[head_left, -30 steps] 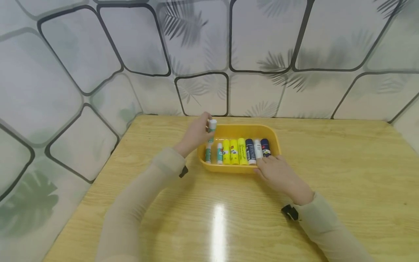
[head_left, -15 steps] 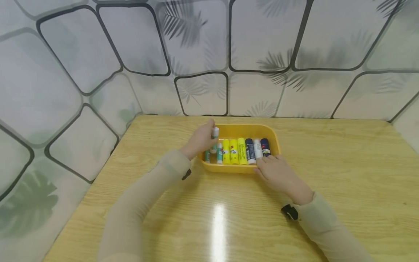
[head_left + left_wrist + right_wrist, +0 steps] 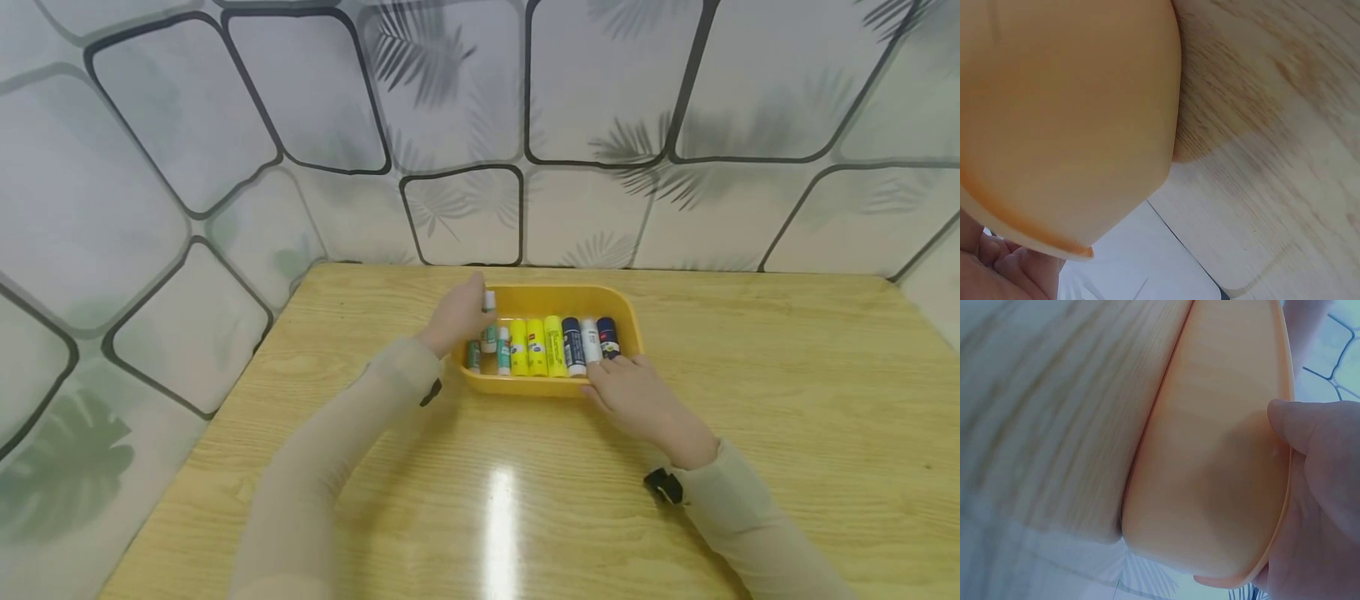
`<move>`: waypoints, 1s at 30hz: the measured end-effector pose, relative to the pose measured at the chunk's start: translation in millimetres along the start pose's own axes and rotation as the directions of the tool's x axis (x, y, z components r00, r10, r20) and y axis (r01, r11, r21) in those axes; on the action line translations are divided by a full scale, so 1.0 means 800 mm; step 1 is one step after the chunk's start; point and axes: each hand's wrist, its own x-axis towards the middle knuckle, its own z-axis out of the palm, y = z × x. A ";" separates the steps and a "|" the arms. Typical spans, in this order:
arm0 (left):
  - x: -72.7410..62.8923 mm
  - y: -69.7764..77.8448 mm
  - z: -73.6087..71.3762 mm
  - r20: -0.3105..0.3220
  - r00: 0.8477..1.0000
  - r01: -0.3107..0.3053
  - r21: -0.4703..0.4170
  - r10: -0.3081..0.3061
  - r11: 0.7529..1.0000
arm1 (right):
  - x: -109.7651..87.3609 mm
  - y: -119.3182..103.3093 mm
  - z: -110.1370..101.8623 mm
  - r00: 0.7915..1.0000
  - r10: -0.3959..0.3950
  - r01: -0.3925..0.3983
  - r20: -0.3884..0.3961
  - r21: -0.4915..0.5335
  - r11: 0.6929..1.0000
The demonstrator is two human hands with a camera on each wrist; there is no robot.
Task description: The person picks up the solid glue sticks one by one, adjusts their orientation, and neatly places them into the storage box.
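Note:
My left hand [image 3: 456, 318] pinches the upper part of a glue stick [image 3: 490, 333] with a white cap and teal label. That glue stick stands tilted at the left end of a yellow plastic tray [image 3: 525, 386], between two small teal ones lying there. On the front right rim my right hand [image 3: 637, 404] grips the tray, its thumb [image 3: 1288, 422] outside the wall and the fingers over the rim. In the left wrist view the tray wall [image 3: 1072, 125] hides the held glue stick, and only part of the left hand [image 3: 1019, 269] shows.
In the tray lie several glue sticks in a row: a teal one [image 3: 503, 352], yellow ones [image 3: 536, 350], navy ones [image 3: 573, 348] and a white one [image 3: 591, 340]. The tray stands on a wooden table [image 3: 420, 500] near a patterned wall [image 3: 585, 217].
My left hand has lowered the glue stick into the tray's left end, bringing it down between the two teal ones. The right hand and the tray have stayed still.

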 end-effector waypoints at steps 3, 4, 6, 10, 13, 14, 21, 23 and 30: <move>0.003 0.001 0.001 0.002 1.000 0.012 0.028 -0.012 1.000 | 0.000 0.001 0.000 1.000 -0.001 0.001 -0.004 -0.002 1.000; 0.004 0.001 0.001 0.006 1.000 0.015 0.040 -0.015 0.999 | 0.000 0.001 0.000 1.000 -0.002 0.002 -0.006 -0.003 1.000; 0.007 0.002 0.003 0.011 1.000 0.025 0.062 -0.025 0.998 | 0.000 0.001 0.000 1.000 -0.006 0.006 -0.015 -0.006 1.000; 0.012 0.004 0.005 0.029 0.998 0.052 0.101 -0.055 0.994 | -0.001 0.002 0.000 0.999 -0.017 0.017 -0.032 -0.014 1.000; 0.016 0.005 0.006 0.046 0.996 0.069 0.120 -0.075 0.990 | -0.001 0.002 0.000 0.999 -0.019 0.018 -0.035 -0.018 1.000; 0.018 0.005 0.007 0.052 0.995 0.072 0.127 -0.079 0.989 | -0.001 0.002 0.000 0.999 -0.018 0.017 -0.035 -0.017 1.000; 0.023 0.008 0.010 0.077 0.994 0.061 0.180 -0.076 0.982 | 0.000 0.001 0.000 1.000 -0.010 0.010 -0.020 -0.006 1.000; 0.025 0.009 0.011 0.085 0.993 0.067 0.194 -0.084 0.979 | 0.000 0.001 -0.001 1.000 -0.002 0.002 -0.009 -0.003 1.000; 0.029 0.010 0.017 0.108 0.990 0.061 0.276 -0.093 0.959 | 0.001 0.000 -0.002 1.000 0.013 -0.013 0.012 0.004 1.000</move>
